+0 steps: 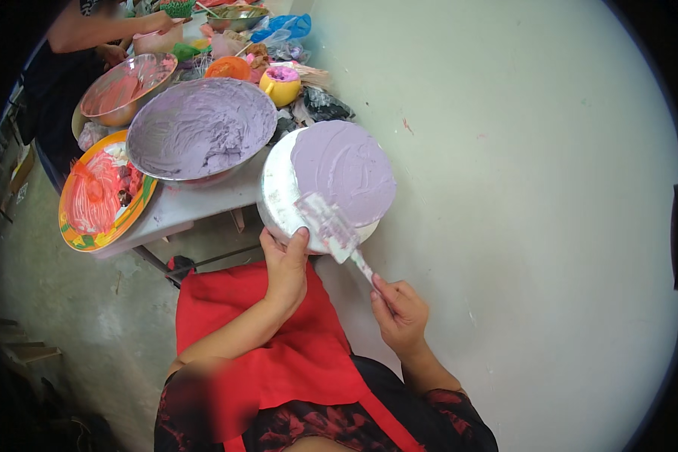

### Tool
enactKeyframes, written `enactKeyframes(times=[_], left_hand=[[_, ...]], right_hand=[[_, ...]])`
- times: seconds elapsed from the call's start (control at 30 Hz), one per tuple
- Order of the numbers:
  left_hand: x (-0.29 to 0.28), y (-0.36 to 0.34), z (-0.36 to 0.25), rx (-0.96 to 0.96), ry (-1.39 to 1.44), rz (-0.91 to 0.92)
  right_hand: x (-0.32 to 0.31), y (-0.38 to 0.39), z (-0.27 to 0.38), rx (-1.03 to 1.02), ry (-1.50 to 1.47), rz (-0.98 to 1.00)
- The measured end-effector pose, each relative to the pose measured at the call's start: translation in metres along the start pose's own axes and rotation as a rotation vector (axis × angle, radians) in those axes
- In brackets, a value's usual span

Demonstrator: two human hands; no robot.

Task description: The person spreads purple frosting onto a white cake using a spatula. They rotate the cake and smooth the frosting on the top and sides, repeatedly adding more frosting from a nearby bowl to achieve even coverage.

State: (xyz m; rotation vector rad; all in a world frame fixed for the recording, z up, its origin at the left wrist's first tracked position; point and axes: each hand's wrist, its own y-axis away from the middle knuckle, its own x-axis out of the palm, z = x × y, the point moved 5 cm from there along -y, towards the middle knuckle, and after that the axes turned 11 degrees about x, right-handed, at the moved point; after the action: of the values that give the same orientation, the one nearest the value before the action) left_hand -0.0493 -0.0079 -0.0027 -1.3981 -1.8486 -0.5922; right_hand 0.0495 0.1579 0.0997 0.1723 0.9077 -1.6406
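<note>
A frosting-smeared spatula (330, 226), clasped by its handle in the right hand (401, 310), slants forward-left beside the lavender-frosted round cake (346, 169) ahead, the nearer left hand (287, 265) gripping the white stand (277, 192).

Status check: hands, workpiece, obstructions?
Left hand holding white round's near edge, thumb up. Right hand gripping spatula, blade over round. Purple coating covers part of round. Bowl at left, apart from spatula.
</note>
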Motion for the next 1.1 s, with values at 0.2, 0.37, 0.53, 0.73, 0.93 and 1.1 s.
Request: enactKeyframes(times=[0.2, 0.37, 0.53, 0.73, 0.93, 1.1], left_hand=[[-0.004, -0.001, -0.002, -0.031, -0.005, -0.022], [-0.004, -0.003, -0.003, -0.026, -0.025, -0.020], [-0.002, -0.002, -0.003, -0.022, -0.009, -0.017], [-0.003, -0.002, -0.003, -0.024, 0.004, -0.011], [-0.005, -0.002, -0.001, -0.023, -0.018, 0.001], [-0.007, -0.002, 0.000, -0.025, -0.018, -0.015]], right_hand=[[-0.017, -0.002, 0.000, 0.006, 0.104, -0.080], [-0.033, -0.023, -0.029, 0.162, 0.079, -0.221], [-0.028, -0.020, -0.032, 0.160, 0.087, -0.160], [-0.011, -0.008, -0.016, 0.089, 0.016, -0.056], [-0.004, 0.001, -0.005, 0.033, -0.014, 0.045], [-0.016, -0.004, 0.004, -0.017, 0.027, 0.022]])
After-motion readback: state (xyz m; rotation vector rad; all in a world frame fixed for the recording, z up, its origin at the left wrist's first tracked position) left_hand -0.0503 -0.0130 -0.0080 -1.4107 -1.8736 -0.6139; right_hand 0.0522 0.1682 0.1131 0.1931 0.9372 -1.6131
